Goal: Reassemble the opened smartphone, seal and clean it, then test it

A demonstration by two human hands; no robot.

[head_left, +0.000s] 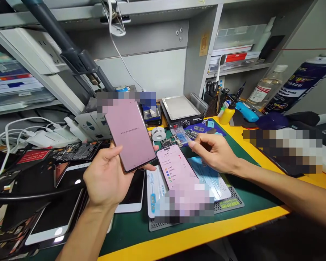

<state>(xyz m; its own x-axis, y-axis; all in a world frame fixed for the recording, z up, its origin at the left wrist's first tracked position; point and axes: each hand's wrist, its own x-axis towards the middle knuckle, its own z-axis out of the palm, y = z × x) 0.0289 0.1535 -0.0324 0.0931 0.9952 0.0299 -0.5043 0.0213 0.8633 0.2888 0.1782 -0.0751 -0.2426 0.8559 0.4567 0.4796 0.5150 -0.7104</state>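
Note:
My left hand point(108, 174) holds a phone point(132, 134) with a lit pinkish screen, tilted up, thumb on its near left edge and fingers behind. To its right, a second phone point(176, 165) lies on the mat with its screen lit, showing a list; its lower part is blurred out. Above that phone's right side hovers my right hand point(213, 150), thumb and fingers curled together; whether something small is between them cannot be made out. Blue-and-white packets point(206, 174) lie under and beside the second phone. Just beyond its top edge are a small circuit board point(170, 142) and a white spool point(158, 134).
Dismantled phones and a white-framed phone point(57, 203) crowd the left. Behind stands a heating plate point(180, 107). A yellow bottle point(227, 115), clear bottle point(267, 87), spray can point(301, 83) and dark phone point(277, 152) are at the right. A black arm crosses the upper left.

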